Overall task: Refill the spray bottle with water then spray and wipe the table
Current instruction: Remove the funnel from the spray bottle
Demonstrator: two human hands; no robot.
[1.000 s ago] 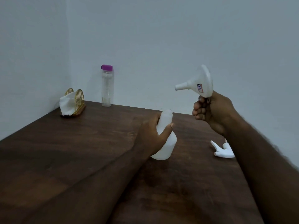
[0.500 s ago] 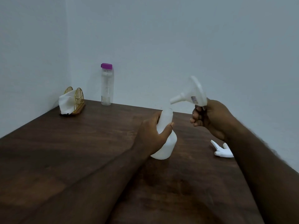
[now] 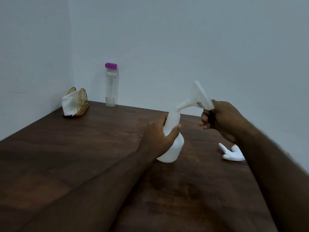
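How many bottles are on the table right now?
2: a spray bottle mid-table, held by the left hand, and a purple-capped bottle at the back wall.

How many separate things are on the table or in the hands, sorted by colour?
White: 4 (spray bottle, funnel, trigger head, cloth)
Clear with purple cap: 1 (water bottle)
Gold: 1 (holder)
Total: 6

nozzle [image 3: 233, 154] right of spray bottle [image 3: 175, 148] (apart)
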